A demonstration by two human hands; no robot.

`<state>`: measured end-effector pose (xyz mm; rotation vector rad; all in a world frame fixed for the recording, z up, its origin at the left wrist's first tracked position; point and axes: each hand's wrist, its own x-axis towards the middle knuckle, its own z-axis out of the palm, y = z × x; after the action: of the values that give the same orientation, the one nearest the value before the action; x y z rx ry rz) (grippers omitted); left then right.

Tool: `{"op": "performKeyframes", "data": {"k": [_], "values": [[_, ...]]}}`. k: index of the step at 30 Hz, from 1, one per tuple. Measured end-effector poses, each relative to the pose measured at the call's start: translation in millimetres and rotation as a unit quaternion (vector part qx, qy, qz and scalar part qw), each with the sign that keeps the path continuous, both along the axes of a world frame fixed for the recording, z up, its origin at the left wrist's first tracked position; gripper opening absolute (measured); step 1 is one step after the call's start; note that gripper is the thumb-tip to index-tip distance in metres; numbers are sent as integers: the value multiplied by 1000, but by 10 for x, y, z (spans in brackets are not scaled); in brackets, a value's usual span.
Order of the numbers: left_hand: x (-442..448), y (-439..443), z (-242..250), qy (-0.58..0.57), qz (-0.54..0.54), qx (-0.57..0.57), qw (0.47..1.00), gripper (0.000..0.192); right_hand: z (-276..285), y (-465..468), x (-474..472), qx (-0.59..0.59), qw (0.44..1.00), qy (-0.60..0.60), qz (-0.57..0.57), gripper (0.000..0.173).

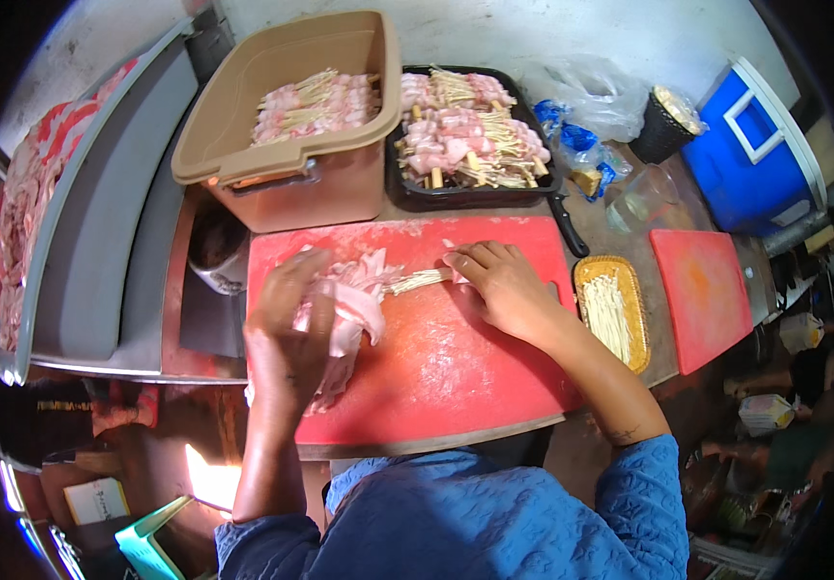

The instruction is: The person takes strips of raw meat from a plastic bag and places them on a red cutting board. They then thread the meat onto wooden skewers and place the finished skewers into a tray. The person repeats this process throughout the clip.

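Note:
A pile of thin raw meat slices [359, 312] lies on the left half of a red cutting board [446, 370]. My left hand [290, 304], blurred, is over this pile; whether its fingers grip a slice is unclear. From the pile's right edge a small bundle of enoki mushrooms [420, 280] extends to the right. Its right end meets my right hand [497, 283], whose fingertips hold a pale strip of meat [456, 274] there. My right palm hides part of that strip.
Meat-and-enoki skewers fill a brown tub [279, 192] and a black tray [475, 196]. Right of the board are a black-handled knife [569, 228], a yellow tray of enoki [609, 312], a clear glass [638, 203], a second red board [703, 297] and a blue cooler [736, 159].

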<state>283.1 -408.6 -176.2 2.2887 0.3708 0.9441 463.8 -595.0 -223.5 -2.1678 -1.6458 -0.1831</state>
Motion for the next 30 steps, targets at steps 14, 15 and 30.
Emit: {"op": "performKeyframes", "data": {"k": [14,15,30], "values": [[-310,466,-142,95,-139,9,986,26,9,-287,565,-94,980,67,-160,37],[-191,453,-137,92,-176,28,980,25,16,-295,541,-71,988,5,-137,36],[390,411,120,327,-350,167,862,30,-440,667,-748,129,890,435,-38,25]]}}
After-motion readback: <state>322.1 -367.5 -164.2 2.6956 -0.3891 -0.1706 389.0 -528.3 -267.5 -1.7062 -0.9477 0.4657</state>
